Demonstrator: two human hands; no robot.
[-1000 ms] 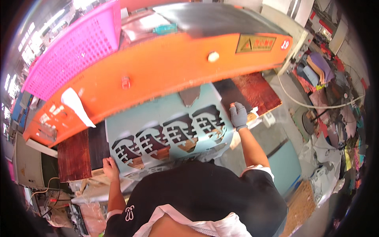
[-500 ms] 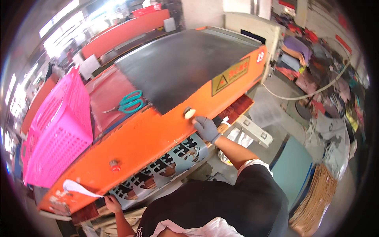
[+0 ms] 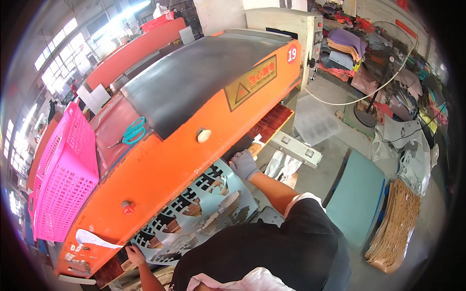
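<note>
A pale blue-grey sheet (image 3: 206, 209), pierced by a row of repeated cut-outs, lies partly under the front edge of a long orange machine beam (image 3: 167, 177), its near part reaching back toward the person's dark shirt (image 3: 262, 254). Brown and dark patches show through the openings.

The bare left hand (image 3: 136, 255) is at the sheet's left end, close to the beam's lower edge, with its fingers curled in; they are small and partly hidden here, so whether they pinch the sheet I can't tell. The right hand (image 3: 244, 165), in a grey glove, is by the sheet's far right corner, fingers bent and pointing toward the beam; how far it is closed, and whether it has hold of anything, can't be made out. Just beyond it, a red-brown board (image 3: 273, 122) sticks out from beneath the beam.

The beam's front carries a cream knob (image 3: 204, 136), a red button (image 3: 127, 210) and a yellowish warning plate (image 3: 252, 83); a white paper strip (image 3: 94, 238) hangs near its left end. On top are a black mat (image 3: 194, 80) and teal-handled scissors (image 3: 134, 131), with a pink basket (image 3: 68, 179) to their left.

On the right, a teal-green sheet (image 3: 357, 199) lies beside a brown stack (image 3: 394, 228); farther off is a heap of coloured material (image 3: 347, 46).
</note>
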